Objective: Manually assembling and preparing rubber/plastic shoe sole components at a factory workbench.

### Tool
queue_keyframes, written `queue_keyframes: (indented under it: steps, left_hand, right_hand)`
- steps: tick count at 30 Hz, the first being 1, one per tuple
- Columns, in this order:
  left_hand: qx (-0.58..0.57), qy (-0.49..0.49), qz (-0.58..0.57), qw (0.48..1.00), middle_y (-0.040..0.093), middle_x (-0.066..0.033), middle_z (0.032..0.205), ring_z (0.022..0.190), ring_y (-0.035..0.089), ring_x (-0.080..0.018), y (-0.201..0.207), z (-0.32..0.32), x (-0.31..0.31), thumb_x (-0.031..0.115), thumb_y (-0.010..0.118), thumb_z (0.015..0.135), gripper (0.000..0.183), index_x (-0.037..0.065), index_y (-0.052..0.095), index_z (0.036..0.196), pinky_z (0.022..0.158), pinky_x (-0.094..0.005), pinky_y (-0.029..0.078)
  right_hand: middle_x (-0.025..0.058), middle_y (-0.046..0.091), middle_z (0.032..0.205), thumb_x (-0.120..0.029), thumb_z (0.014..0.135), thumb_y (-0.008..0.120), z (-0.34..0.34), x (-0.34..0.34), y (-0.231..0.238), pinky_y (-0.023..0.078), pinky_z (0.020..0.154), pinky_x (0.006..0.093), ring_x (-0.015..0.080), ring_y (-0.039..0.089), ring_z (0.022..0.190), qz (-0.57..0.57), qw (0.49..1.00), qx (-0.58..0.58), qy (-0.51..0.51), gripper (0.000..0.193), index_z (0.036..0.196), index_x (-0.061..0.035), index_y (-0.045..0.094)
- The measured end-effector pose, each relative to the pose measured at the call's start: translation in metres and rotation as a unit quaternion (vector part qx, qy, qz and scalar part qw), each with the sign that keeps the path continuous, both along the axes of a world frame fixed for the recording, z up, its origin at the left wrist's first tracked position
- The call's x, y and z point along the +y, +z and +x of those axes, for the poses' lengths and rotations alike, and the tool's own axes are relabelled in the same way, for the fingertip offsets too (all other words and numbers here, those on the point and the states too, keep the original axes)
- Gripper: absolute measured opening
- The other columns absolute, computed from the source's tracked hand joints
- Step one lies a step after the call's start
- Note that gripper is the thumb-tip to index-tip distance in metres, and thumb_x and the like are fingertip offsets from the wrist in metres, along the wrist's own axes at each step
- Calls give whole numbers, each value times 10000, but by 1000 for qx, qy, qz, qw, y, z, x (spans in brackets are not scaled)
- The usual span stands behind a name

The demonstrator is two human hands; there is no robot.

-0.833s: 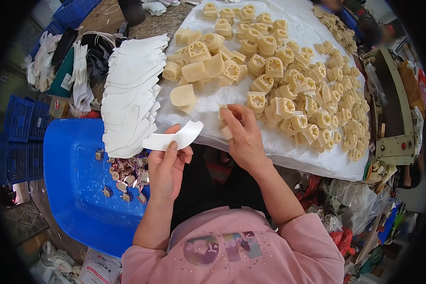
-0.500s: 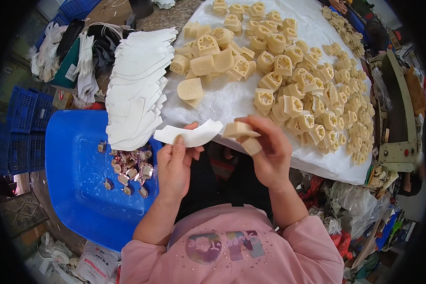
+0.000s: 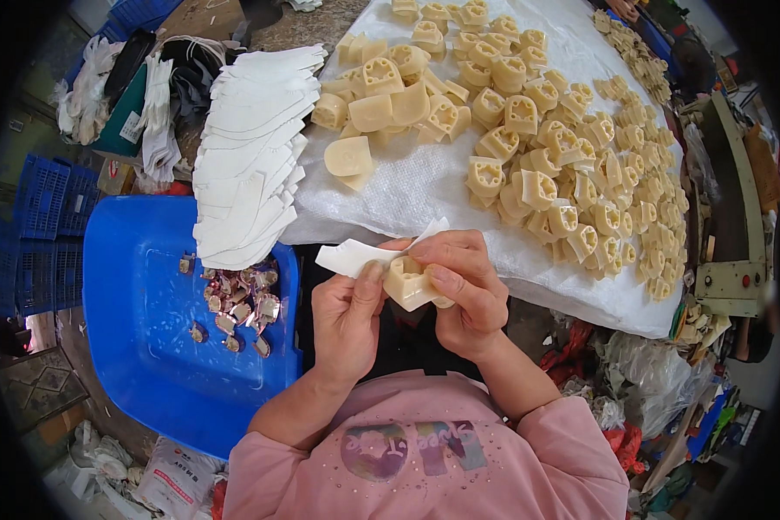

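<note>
Both hands meet in front of my lap. My left hand [image 3: 347,322] pinches a curved white strip [image 3: 345,258] between thumb and fingers. A hollow beige plastic shoe heel [image 3: 409,282] is in my right hand [image 3: 470,295], with its ribbed opening facing up. The strip runs behind the heel, and its far end rises at the right fingertips. My left thumb tip lies against the heel's left side. Another bit of beige shows under the right thumb; I cannot tell whether it is a second heel. A pile of similar beige heels [image 3: 520,117] covers much of the white-sheeted table [image 3: 399,195].
A fanned stack of white strips [image 3: 247,156] lies at the table's left edge. Below it stands a blue tub [image 3: 160,381] with shiny pinkish pieces [image 3: 234,303]. Plastic bags [image 3: 659,373] heap at the right, beside a green machine [image 3: 728,282]. Blue crates [image 3: 43,199] stand far left.
My right hand has moved left and down, bringing the heel against the white strip. My left hand has shifted right and slightly down with the strip.
</note>
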State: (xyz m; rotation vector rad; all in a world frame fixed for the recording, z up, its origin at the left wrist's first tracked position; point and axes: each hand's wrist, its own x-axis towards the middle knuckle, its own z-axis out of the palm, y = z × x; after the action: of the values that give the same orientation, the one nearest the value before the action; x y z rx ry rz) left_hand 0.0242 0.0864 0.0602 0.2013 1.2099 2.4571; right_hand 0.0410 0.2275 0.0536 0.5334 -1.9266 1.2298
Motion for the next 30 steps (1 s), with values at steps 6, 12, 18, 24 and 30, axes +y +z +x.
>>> queue_keyframes:
  steps: [6,12,18,24,30]
  left_hand:
    - [39,18,-80,996,535,-203,1218,1064,563,-211,1,6,0,159,389,988,349,-124,512,1151,919,-327,454]
    - [148,5,-171,974,522,-224,1213,1084,545,-226,-6,3,-7,207,350,999,416,-151,464,1178,938,-324,435]
    - [207,79,-228,948,656,-97,894,743,577,-93,0,-9,-4,171,417,978,335,-52,514,1208,665,-208,445]
    - [240,111,-338,903,635,-84,773,642,518,-87,6,-11,-14,116,518,936,210,-41,644,995,580,-223,417]
    - [211,30,-390,896,653,-57,833,721,550,-78,2,-11,-9,77,504,931,205,-52,635,1023,640,-220,435]
  right_hand:
    - [110,610,999,95,666,615,0,-4,-4,465,678,332,274,549,831,22,998,1,-53,438,1077,-50,573]
    - [64,632,974,18,650,664,3,2,-1,332,680,357,224,457,756,131,985,-11,-114,405,1035,-83,588]
    - [41,625,972,-25,651,665,-2,8,-3,300,718,379,218,464,775,122,988,-9,-96,339,974,-107,602]
    - [24,508,841,3,587,630,10,6,41,244,754,433,225,453,825,309,927,-197,-81,324,890,-110,601]
    - [46,427,771,-3,555,615,10,8,36,245,722,432,244,429,819,338,902,-258,-76,265,793,-103,558]
